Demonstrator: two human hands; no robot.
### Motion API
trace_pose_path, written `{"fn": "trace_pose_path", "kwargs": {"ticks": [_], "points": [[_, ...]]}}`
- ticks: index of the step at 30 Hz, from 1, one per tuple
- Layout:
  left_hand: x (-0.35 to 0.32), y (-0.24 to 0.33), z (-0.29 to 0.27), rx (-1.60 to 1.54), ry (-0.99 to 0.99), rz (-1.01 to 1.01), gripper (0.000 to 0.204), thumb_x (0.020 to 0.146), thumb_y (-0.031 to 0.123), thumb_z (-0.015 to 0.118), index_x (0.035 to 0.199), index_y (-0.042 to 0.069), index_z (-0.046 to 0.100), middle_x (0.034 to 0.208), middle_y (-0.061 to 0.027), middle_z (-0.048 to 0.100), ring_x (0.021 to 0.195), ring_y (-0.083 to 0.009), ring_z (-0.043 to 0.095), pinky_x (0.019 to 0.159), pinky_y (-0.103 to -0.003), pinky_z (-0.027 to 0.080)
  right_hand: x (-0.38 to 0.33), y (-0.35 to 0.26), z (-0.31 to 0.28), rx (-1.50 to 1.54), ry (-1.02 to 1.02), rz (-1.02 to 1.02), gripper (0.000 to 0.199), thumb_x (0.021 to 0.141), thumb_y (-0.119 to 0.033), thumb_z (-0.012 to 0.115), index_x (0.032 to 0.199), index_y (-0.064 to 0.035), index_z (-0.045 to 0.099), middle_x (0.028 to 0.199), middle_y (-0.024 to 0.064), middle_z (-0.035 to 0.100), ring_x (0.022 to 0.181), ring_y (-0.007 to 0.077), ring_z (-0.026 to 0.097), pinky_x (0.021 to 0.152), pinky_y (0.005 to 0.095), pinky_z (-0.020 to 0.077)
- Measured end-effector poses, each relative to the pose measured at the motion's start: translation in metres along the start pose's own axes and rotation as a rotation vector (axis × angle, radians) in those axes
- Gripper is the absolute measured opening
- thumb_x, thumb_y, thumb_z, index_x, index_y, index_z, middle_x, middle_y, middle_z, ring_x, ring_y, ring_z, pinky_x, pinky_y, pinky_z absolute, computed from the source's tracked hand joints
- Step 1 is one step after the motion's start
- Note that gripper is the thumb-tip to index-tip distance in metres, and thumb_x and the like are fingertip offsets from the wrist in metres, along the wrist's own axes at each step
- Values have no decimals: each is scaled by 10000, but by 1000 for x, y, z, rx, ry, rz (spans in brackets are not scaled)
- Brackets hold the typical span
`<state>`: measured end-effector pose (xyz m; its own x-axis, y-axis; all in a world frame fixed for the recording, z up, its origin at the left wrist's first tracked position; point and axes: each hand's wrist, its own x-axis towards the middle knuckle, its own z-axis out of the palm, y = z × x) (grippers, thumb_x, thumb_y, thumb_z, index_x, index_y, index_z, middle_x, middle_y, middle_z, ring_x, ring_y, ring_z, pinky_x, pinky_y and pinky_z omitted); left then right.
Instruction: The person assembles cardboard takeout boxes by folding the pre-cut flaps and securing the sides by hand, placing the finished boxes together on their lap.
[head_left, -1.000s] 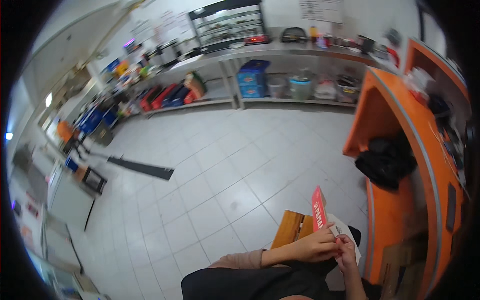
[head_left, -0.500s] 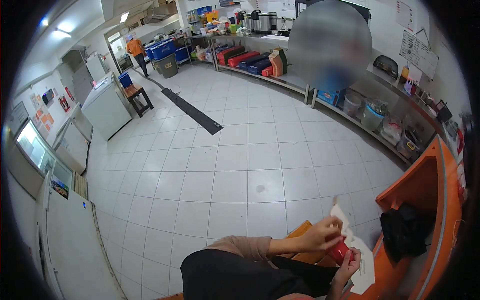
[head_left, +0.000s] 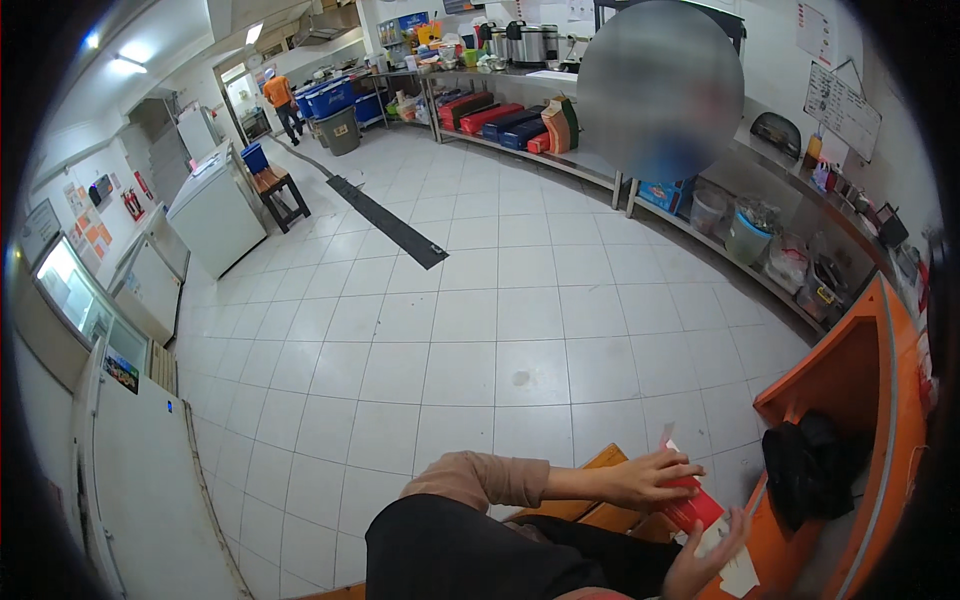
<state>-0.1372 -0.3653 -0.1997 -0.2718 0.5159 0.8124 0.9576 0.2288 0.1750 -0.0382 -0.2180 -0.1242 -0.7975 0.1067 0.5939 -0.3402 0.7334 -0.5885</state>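
A red-and-white cardboard carton point(head_left: 695, 507), partly folded, is held low at the right, over my lap. Its outer face shows red, and pale flaps stick out at its far and near ends. My left hand point(head_left: 650, 480) grips the carton from the left, its fingers bent over the red side. Just nearer and to the right, my right hand point(head_left: 712, 555) has its fingers stretched apart beside the carton's near end. White card shows behind those fingers; whether they touch it I cannot tell.
Beneath my arms is a wooden slatted surface point(head_left: 605, 515). An orange open-fronted box point(head_left: 860, 330) holding a black bag point(head_left: 810, 465) stands close on the right. Metal shelving point(head_left: 600, 178) runs along the far wall. A person in orange point(head_left: 280, 98) is far off at the left.
My left hand has shifted from pinching near the white edge to lying over the red side. My right hand's fingers have opened, and more of the red face is turned into view.
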Motion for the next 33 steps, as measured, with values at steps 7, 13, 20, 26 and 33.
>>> {"fn": "trace_pose_path", "kwargs": {"ticks": [7,13,20,26,33], "points": [[12,34,-5,-144,121,-159,540,562,105,709,1052,19,497,1129,-155,413,1051,-355,405,839,-430,402,-79,80,20,168,309,287,336,839,-180,539,1108,7,464,1092,106,479,939,221,497,820,337,430],[6,55,14,-172,-143,-266,378,641,87,612,1001,6,527,1144,-156,417,1096,-367,389,858,-452,380,-66,102,28,575,167,479,384,846,-236,538,1151,-14,470,1158,89,445,982,240,478,857,348,415],[10,55,26,-223,-250,-80,283,556,44,613,834,-7,596,1167,-165,382,1175,-373,300,952,-479,306,-66,130,31,446,305,799,252,781,-75,603,985,57,535,1067,132,495,981,221,476,814,323,429],[19,54,19,-241,-262,-117,328,566,34,618,892,36,577,1247,-166,324,1269,-391,124,988,-591,180,-93,136,40,400,106,519,307,767,-13,556,1069,17,505,1157,112,384,1035,237,449,891,339,391],[-17,44,51,-508,103,-649,572,787,310,585,1221,22,350,1362,-199,82,1285,-358,68,991,-477,206,-96,98,40,-73,130,135,554,586,-114,723,1038,-41,410,1109,189,390,1054,381,411,855,430,372]]}}
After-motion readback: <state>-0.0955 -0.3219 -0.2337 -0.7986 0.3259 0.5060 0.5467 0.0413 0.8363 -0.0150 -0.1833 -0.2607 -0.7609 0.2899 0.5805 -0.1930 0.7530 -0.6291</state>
